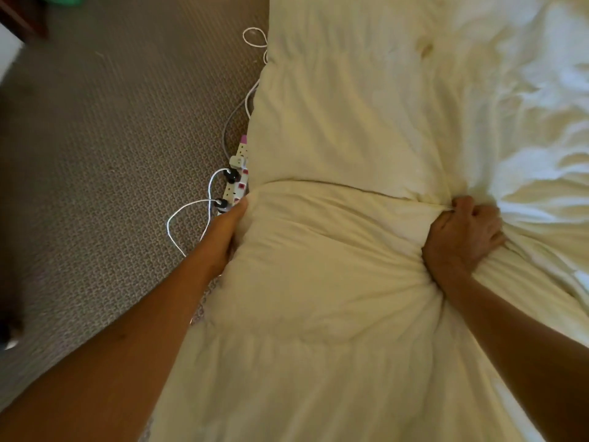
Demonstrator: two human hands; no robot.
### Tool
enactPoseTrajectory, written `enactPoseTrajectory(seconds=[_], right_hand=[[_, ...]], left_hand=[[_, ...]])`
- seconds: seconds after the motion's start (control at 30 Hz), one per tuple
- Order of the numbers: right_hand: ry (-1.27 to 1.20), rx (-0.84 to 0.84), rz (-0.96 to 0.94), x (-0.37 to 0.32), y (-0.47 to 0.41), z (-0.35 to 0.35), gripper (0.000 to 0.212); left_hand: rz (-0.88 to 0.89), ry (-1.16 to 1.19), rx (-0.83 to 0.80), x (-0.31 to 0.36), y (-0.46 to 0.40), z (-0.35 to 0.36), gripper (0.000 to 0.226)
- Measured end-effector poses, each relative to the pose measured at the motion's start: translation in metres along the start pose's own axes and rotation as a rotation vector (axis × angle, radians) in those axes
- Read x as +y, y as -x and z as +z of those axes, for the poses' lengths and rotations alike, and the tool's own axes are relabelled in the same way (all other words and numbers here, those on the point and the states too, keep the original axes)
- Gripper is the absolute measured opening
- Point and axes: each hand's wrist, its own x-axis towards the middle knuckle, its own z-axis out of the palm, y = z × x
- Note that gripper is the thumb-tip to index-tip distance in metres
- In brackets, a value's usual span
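Observation:
A thick cream-white quilted duvet [334, 129] lies along the bed and hangs over its left side. A folded edge of it runs across the middle of the view. My left hand [228, 231] holds the left end of that fold, with its fingers hidden behind the fabric. My right hand [465, 234] grips a bunched handful of the duvet at the right end of the fold, fingers curled tight into the cloth. Creases spread out from that fist.
A rumpled white sheet [535, 129] covers the bed at right. On the patterned brown carpet [111, 138] beside the bed lies a white power strip [237, 177] with plugs and white cables [188, 218]. Dark furniture stands at the far left edge.

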Motion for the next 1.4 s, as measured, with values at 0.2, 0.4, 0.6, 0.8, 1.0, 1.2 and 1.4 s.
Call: enactPoseTrajectory(seconds=[0.2,0.4,0.6,0.8,1.0,1.2,1.4], right_hand=[[-0.038,-0.037,-0.239,0.018,0.0,-0.051,0.03],[-0.24,0.095,-0.292,0.069,-0.031,-0.125,0.049],[0.047,-0.266,-0.15,0.007,-0.037,-0.072,0.036],[0.032,-0.094,-0.182,0.017,-0.028,-0.025,0.037],[-0.019,-0.083,-0.205,0.019,-0.039,-0.006,0.027],[0.007,-0.078,-0.244,0.025,-0.05,0.004,0.028],[-0.012,-0.063,-0.252,0.026,-0.052,0.005,0.032]], left_hand=[[0.243,-0.232,0.26,0.009,0.052,-0.012,0.02],[0.359,-0.145,0.097,0.047,0.084,-0.008,0.014],[0.152,-0.479,0.172,0.016,0.056,0.039,0.045],[-0.081,0.115,-0.133,0.009,0.048,0.022,0.036],[0.101,-0.37,0.192,0.016,-0.007,0.047,0.045],[0.071,-0.519,0.276,0.006,-0.031,0.058,0.039],[0.319,-0.345,0.339,-0.002,-0.032,0.068,0.023]])
